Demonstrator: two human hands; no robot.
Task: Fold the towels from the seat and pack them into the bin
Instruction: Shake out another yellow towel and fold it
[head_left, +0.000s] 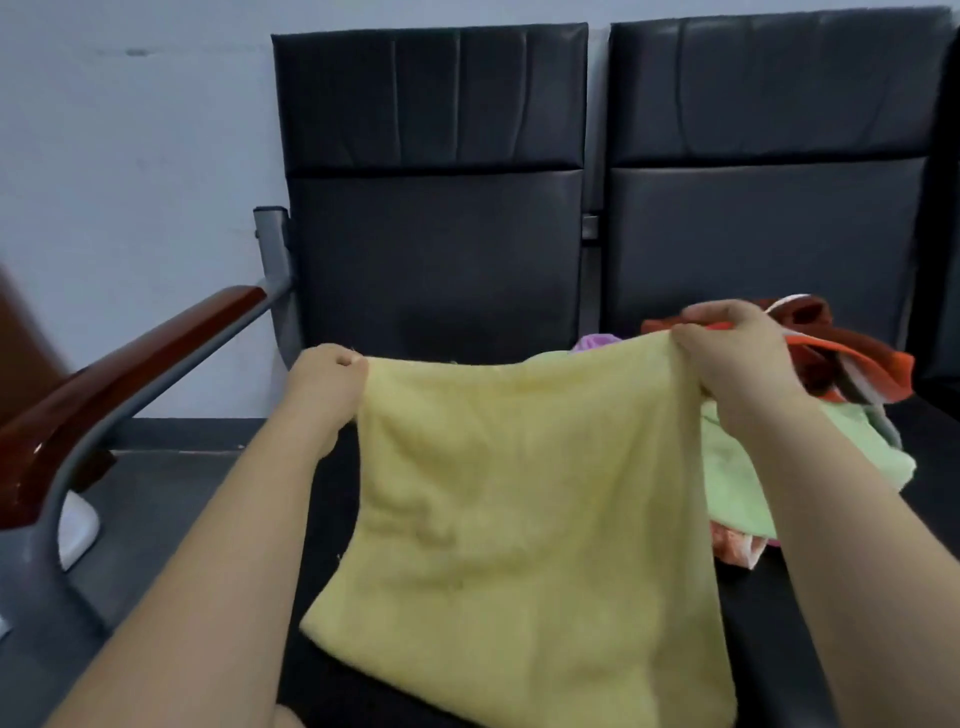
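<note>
Forearms reach out from the bottom edge toward the yellow towel (519, 493), which hangs spread between both hands above the black seat (322, 519). At the towel's upper left corner the left hand (324, 382) is curled shut, its fingers (349, 359) pinching the hem; at the upper right corner the right hand (737, 358) does the same, thumb and fingers pressed on the edge. Holding it by two corners probably lets the cloth drop flat and square, ready for a first fold, while its lower edge drapes onto the seat.

Right of the yellow towel, on the neighbouring seat, lies the unfolded pile: a green towel (852, 452) just beside it, a red-orange one (841, 353) behind the right hand, and a bit of purple (597, 343) peeking over the yellow hem. They seem kept near for picking up next.

No bin is in view.
</note>
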